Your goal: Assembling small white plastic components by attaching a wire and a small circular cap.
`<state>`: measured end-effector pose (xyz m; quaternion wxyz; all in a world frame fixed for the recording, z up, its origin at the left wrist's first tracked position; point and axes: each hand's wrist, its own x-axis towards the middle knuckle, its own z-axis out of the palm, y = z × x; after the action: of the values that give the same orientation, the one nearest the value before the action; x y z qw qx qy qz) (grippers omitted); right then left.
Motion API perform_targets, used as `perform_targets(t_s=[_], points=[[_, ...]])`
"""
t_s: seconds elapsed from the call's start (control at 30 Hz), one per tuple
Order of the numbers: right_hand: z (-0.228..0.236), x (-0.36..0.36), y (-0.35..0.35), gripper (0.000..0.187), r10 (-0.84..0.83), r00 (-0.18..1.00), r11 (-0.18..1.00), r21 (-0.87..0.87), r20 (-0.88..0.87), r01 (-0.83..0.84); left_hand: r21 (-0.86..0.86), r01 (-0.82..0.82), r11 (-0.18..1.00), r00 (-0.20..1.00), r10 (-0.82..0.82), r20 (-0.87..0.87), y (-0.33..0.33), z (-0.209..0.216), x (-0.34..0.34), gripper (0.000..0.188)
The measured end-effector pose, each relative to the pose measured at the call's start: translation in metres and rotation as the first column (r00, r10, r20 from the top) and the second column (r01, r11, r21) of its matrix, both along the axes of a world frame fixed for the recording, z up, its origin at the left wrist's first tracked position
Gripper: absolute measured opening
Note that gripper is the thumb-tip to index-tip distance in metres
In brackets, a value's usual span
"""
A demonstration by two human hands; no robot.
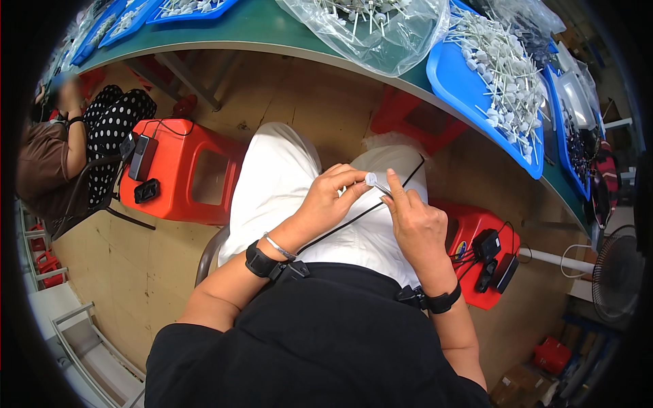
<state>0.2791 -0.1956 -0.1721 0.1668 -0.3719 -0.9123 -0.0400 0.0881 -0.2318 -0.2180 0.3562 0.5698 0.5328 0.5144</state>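
You hold both hands close together above your lap, just in front of your white trousers (272, 177). Your left hand (332, 197) has its thumb and forefinger pinched narrow on a small white round-headed piece (371, 179). Your right hand (416, 221) comes in from the other side, its forefinger extended past the piece while the thumb and curled fingers hold a thin shaft (383, 188); you cannot tell from here whether that shaft belongs to the piece or is a separate tool. A black cord (350, 221) slants across your lap behind the hands. Each of your wrists wears a black strap, and a silvery bracelet (280, 247) sits beside the left one.

Ahead of you, the green table (252, 26) carries a clear plastic bag (391, 58) of pale stemmed pieces, and to its right a blue tray (447, 85) heaped with similar ones. Red stools stand on both sides of you, the left stool (183, 166) and the right stool (462, 221) each bearing black devices. Another person (47, 160) sits at your far left, and a fan (617, 272) stands at your far right
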Motion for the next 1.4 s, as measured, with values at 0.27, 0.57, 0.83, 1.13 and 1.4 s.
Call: perform_targets(t_s=[0.27, 0.57, 0.83, 1.13, 1.4], points=[[0.003, -0.001, 0.0, 0.044, 0.019, 1.0, 0.998, 0.053, 0.01, -0.019, -0.097, 0.019, 0.995, 0.999, -0.016, 0.04, -0.001, 0.001, 0.0, 0.016], [-0.002, 0.006, 0.007, 0.044, 0.105, 0.989, 0.977, 0.173, 0.103, -0.122, -0.357, 0.142, 0.923, 0.946, -0.02, 0.323, -0.003, 0.004, 0.002, 0.022], [-0.006, 0.007, 0.008, 0.037, 0.12, 0.99, 0.97, 0.201, 0.075, -0.133, -0.347, 0.137, 0.928, 0.951, -0.025, 0.309, -0.002, 0.004, 0.001, 0.021], [-0.003, 0.006, -0.001, 0.041, 0.061, 0.998, 0.992, 0.111, -0.032, -0.057, -0.192, 0.103, 0.976, 0.962, -0.048, 0.27, 0.001, -0.003, 0.0, 0.02], [-0.003, -0.003, -0.006, 0.038, 0.068, 0.995, 0.997, 0.047, -0.068, -0.065, -0.214, 0.119, 0.969, 0.954, -0.052, 0.295, 0.0, -0.001, -0.001, 0.02]])
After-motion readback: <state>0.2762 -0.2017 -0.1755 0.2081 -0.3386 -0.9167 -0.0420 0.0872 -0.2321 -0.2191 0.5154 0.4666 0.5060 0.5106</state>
